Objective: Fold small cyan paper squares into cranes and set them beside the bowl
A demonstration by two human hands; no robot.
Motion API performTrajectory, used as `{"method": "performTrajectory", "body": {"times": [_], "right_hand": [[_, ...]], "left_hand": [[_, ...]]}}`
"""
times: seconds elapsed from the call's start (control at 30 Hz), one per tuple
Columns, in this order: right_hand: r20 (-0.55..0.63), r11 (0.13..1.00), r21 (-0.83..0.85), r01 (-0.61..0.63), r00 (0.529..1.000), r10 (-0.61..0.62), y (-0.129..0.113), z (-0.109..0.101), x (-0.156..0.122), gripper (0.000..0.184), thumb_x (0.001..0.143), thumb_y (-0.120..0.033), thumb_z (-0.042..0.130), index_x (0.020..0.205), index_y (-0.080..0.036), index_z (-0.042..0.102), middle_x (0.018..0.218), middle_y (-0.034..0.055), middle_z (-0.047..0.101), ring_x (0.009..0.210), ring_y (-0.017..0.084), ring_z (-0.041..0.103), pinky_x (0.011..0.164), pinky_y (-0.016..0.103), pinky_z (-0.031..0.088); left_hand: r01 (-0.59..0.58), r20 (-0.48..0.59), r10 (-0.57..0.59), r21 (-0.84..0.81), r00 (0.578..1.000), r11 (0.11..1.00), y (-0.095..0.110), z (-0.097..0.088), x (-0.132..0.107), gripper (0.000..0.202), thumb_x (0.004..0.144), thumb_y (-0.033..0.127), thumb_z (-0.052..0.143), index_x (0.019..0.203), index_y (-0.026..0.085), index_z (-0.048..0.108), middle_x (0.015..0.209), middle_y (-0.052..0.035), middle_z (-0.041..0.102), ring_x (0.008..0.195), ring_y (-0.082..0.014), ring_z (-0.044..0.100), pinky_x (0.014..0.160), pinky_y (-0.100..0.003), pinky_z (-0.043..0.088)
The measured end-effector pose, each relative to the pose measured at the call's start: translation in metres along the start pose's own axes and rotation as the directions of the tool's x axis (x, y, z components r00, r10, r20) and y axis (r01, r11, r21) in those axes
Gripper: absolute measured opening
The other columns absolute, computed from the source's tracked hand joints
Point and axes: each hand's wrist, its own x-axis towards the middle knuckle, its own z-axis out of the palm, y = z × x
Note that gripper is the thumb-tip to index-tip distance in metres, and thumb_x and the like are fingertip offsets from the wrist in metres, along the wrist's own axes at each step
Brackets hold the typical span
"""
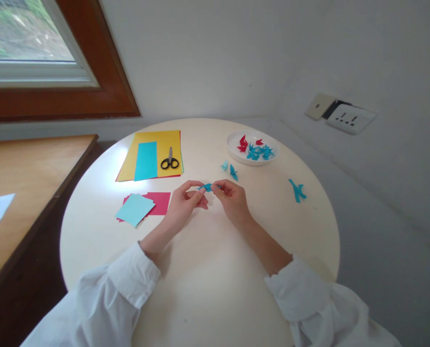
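Over the middle of a round cream table (207, 284), both my hands pinch one small folded blue paper piece (207, 187). My left hand (184, 200) grips its left end with curled fingers. My right hand (232, 198) holds its right end between thumb and fingertips. Just beyond my hands lie two small folded blue paper figures (229, 169). Further back stands a white dish (236, 154) with several red and blue folded paper figures in it.
Yellow paper sheets (128, 164) with a blue strip (146, 160) and black-handled scissors (169, 160) lie at the back left. A light-blue square (134, 209) rests on red paper (161, 202). Blue scraps (297, 190) lie right. A wooden ledge (27, 183) is left, a wall socket (350, 118) right.
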Motion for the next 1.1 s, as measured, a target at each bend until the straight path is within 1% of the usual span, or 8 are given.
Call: {"method": "performTrajectory", "body": {"times": [0.1,0.2,0.3,0.4,0.47,0.6,0.8,1.1], "right_hand": [[-0.005,1.000,-0.001,-0.010,1.000,0.010,-0.001,0.001,-0.001,0.013,0.065,-0.032,0.063,0.064,-0.019,0.062,0.064,0.0002,0.065,0.063,0.014,0.058,0.059,0.026,0.048],[0.036,0.999,0.001,-0.041,0.999,0.041,0.000,0.002,-0.002,0.015,0.066,-0.033,0.062,0.065,-0.018,0.062,0.062,-0.0002,0.064,0.059,0.013,0.058,0.058,0.026,0.049],[0.062,0.999,-0.007,-0.035,0.997,0.036,0.001,0.002,-0.003,0.016,0.067,-0.033,0.062,0.067,-0.017,0.063,0.064,0.0007,0.065,0.060,0.013,0.059,0.059,0.026,0.050],[0.072,1.000,-0.014,0.028,0.997,-0.027,0.002,0.000,-0.003,0.016,0.067,-0.030,0.064,0.077,-0.018,0.065,0.078,0.0031,0.069,0.071,0.015,0.063,0.066,0.027,0.052],[0.085,0.998,-0.020,0.060,0.995,-0.058,0.002,-0.001,-0.003,0.017,0.066,-0.029,0.066,0.080,-0.018,0.066,0.082,0.0039,0.070,0.074,0.016,0.064,0.068,0.028,0.053],[0.104,0.991,-0.096,0.096,0.991,-0.086,0.000,-0.002,-0.005,0.014,0.070,-0.028,0.063,0.078,-0.018,0.067,0.078,0.0041,0.070,0.071,0.016,0.063,0.067,0.030,0.052],[0.101,0.952,-0.249,0.179,0.982,-0.158,-0.004,0.001,-0.010,0.011,0.074,-0.025,0.060,0.078,-0.019,0.068,0.075,0.0028,0.070,0.066,0.015,0.061,0.063,0.028,0.049],[0.124,0.853,-0.380,0.358,0.933,-0.337,-0.006,-0.001,-0.010,0.009,0.074,-0.021,0.060,0.080,-0.021,0.067,0.080,0.0028,0.071,0.070,0.016,0.062,0.063,0.029,0.049]], "left_hand": [[0.014,0.030,-0.013,-0.057,0.999,0.998,0.001,0.001,-0.001,0.033,0.062,0.035,0.072,0.087,0.016,0.061,0.062,-0.0007,0.065,0.061,-0.0140,0.062,0.068,-0.033,0.053],[-0.018,-0.012,0.018,-0.012,1.000,1.000,0.002,0.002,-0.001,0.025,0.061,0.032,0.073,0.075,0.014,0.063,0.065,-0.0010,0.064,0.061,-0.0126,0.061,0.069,-0.032,0.053],[-0.043,-0.051,0.044,0.021,0.998,0.999,0.001,0.002,0.000,0.020,0.063,0.031,0.071,0.070,0.014,0.064,0.067,-0.0012,0.064,0.063,-0.0121,0.060,0.068,-0.029,0.052],[-0.040,-0.068,0.041,0.018,0.997,0.999,0.000,0.001,0.000,0.019,0.064,0.030,0.071,0.070,0.014,0.063,0.067,-0.0014,0.064,0.066,-0.0124,0.060,0.072,-0.031,0.052],[-0.032,-0.058,0.031,-0.017,0.998,0.999,-0.001,0.001,0.000,0.020,0.065,0.031,0.070,0.073,0.014,0.063,0.068,-0.0015,0.065,0.068,-0.0128,0.061,0.077,-0.034,0.052],[-0.024,-0.062,0.019,-0.094,0.998,0.995,0.000,0.002,-0.001,0.020,0.065,0.030,0.070,0.072,0.013,0.062,0.068,-0.0014,0.065,0.069,-0.0132,0.062,0.081,-0.037,0.051],[-0.016,-0.090,0.004,-0.139,0.996,0.990,0.003,0.005,-0.003,0.017,0.064,0.026,0.070,0.062,0.014,0.059,0.064,0.0004,0.062,0.067,-0.0110,0.060,0.079,-0.033,0.051],[-0.045,-0.079,0.041,-0.042,0.996,0.998,0.001,0.002,0.001,0.019,0.063,0.029,0.070,0.070,0.013,0.065,0.072,-0.0050,0.068,0.073,-0.0164,0.064,0.077,-0.035,0.052]]}}
